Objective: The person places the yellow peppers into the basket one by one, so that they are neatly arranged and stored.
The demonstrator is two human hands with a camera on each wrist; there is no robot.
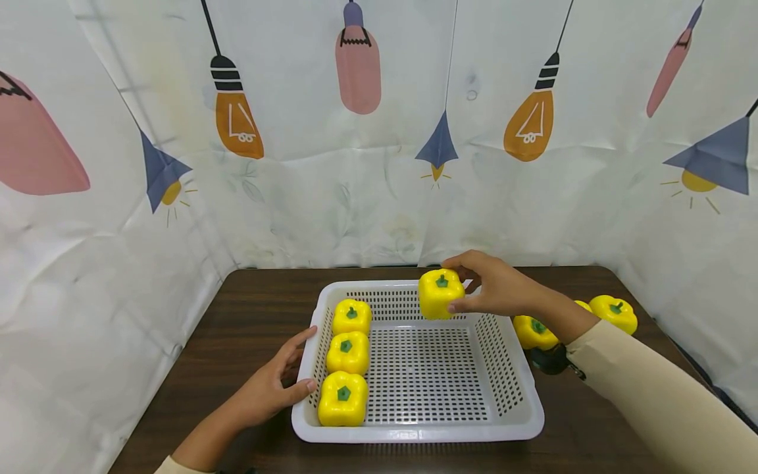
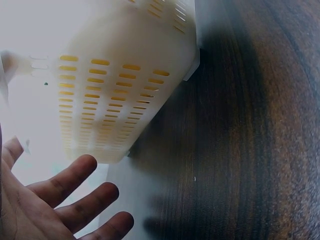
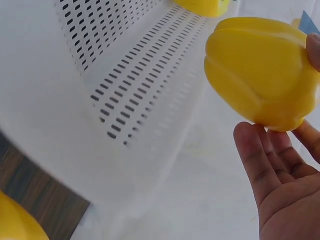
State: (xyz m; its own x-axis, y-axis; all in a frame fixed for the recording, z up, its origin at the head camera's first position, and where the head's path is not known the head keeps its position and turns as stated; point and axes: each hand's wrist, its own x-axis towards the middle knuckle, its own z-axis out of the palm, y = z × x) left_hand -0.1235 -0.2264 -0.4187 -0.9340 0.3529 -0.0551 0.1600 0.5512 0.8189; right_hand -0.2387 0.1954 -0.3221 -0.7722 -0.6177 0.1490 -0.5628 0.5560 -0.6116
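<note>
R. hand (image 1: 494, 286) pinching yel. pepper (image 1: 437, 299) nr. basket's (image 1: 417, 434) far edge, best lowered gently w/ L. hand (image 1: 269, 385), fingers apart, steadying basket.

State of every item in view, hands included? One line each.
Right hand: gripping a pepper
Held pepper: lifted, stem showing
Left hand: at the basket's left rim, fingers spread
Basket: upright on the table, partly filled
Three peppers in basket: lined up along left wall, stems up
Peppers right of basket: on the table, some partly hidden by forearm
</note>
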